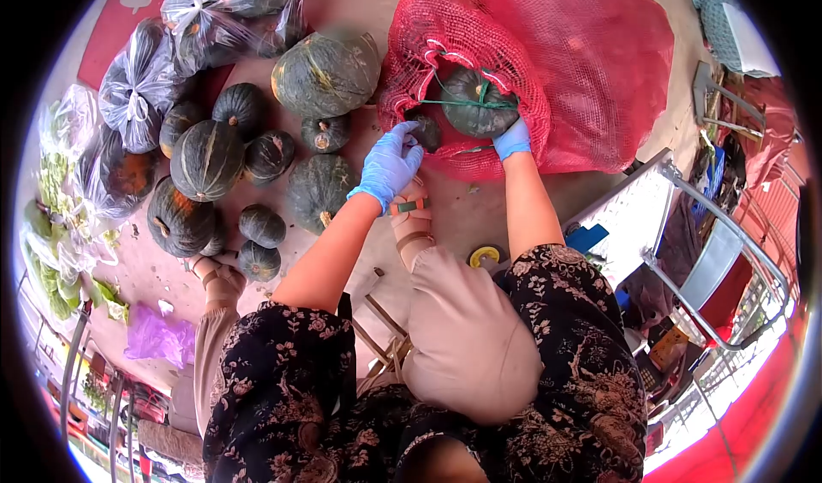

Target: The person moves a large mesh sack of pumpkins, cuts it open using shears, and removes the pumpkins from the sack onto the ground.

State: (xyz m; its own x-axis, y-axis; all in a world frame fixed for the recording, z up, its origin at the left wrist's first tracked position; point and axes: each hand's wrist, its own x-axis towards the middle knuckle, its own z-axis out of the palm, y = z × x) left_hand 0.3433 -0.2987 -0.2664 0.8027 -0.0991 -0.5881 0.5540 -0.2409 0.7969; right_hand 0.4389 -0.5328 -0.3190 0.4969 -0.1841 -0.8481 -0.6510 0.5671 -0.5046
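My left hand (390, 168), in a blue glove, has its fingers curled against the left side of a small dark pumpkin (427, 133) at the mouth of a red mesh bag (591, 72). Inside that mouth sits a larger green pumpkin (473, 104) with green string (467, 103) stretched across it. My right hand (514, 140), also gloved in blue, reaches to the lower right of the larger pumpkin. Its fingers are hidden by the pumpkin and the mesh. More contents of the bag are veiled by the netting.
Several loose pumpkins (207, 160) lie on the floor at the left, a large one (327, 72) beside the bag. Tied plastic bags (137, 89) of pumpkins stand behind them. A purple plastic bag (161, 336) lies lower left. A metal-framed chair (717, 269) stands at right.
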